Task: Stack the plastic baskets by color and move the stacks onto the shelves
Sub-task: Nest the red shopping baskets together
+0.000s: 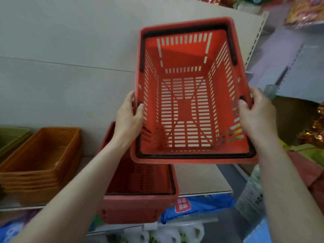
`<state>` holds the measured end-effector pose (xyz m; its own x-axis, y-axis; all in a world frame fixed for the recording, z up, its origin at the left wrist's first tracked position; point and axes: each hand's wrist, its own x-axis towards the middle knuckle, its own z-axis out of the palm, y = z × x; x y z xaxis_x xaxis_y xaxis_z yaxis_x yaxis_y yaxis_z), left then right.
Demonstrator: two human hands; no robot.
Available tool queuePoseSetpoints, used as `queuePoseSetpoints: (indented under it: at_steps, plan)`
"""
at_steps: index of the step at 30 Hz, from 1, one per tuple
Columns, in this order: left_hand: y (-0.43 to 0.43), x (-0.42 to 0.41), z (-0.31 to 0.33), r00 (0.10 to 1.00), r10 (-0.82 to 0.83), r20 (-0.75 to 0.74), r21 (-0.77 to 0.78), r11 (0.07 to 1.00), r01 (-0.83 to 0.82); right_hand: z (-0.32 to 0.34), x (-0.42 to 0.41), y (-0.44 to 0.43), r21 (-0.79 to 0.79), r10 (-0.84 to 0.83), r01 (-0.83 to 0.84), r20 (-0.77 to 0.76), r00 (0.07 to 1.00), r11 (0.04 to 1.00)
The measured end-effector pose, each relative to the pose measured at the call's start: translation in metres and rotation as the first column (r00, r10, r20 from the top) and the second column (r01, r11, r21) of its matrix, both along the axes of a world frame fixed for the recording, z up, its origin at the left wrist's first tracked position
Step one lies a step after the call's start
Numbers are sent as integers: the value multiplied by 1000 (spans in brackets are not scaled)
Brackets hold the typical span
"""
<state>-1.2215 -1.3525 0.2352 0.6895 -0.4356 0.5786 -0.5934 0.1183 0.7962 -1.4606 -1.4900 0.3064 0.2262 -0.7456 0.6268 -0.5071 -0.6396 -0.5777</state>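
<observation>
I hold a red slotted shopping basket [189, 106] with black handles in the air, its open top tilted toward me. My left hand [129, 118] grips its left rim and my right hand [257, 113] grips its right rim. Below it, a stack of red baskets [138, 195] rests on the shelf [198, 181], partly hidden by my left forearm and the held basket. A stack of orange baskets [40, 163] stands on the same shelf to the left.
Green baskets [10, 137] sit at the far left edge. A beige back panel [70, 58] rises behind the shelf. Packaged goods [196, 206] fill the shelf below. Bags and shiny decorations [312, 132] crowd the right side.
</observation>
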Motion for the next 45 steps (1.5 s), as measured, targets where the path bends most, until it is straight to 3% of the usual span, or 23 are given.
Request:
queuePoseSetpoints:
  at_steps: [3,7,14,18,22,25,27,29,34,40,45]
  plan:
    - [32,24,20,1000,3,-20,-46,999,-4,15,25,26,25,48,-49,10,999,999]
    - [77,56,20,994,-14,-109,10,1000,15,-1,60,42,157,108,-108,11,994,982]
    - [116,90,-4,973,47,-225,316,948,27,-81,106,37,547,274,-331,185,944,769]
    - [107,103,-33,945,73,-319,476,874,93,-108,113,30,648,288,-295,119,950,702]
    - [92,102,-81,947,153,-281,621,782,58,-152,123,-2,664,344,-152,-167,924,732]
    - [90,98,-117,865,141,-481,545,821,169,-184,129,-4,672,400,-80,-337,852,736]
    - [86,97,-133,792,144,-594,444,879,174,-190,127,-1,699,425,-90,-323,846,709]
    - [81,98,-139,768,131,-627,387,908,161,-189,122,2,697,442,-94,-340,830,711]
    - [81,82,-141,796,140,-589,384,915,123,-194,92,12,623,420,70,-602,679,779]
    - [75,25,-161,759,191,-623,294,956,1,-198,71,4,643,287,224,-591,754,733]
    - [74,7,-173,746,81,-662,266,955,132,-204,77,-12,468,126,279,-664,737,839]
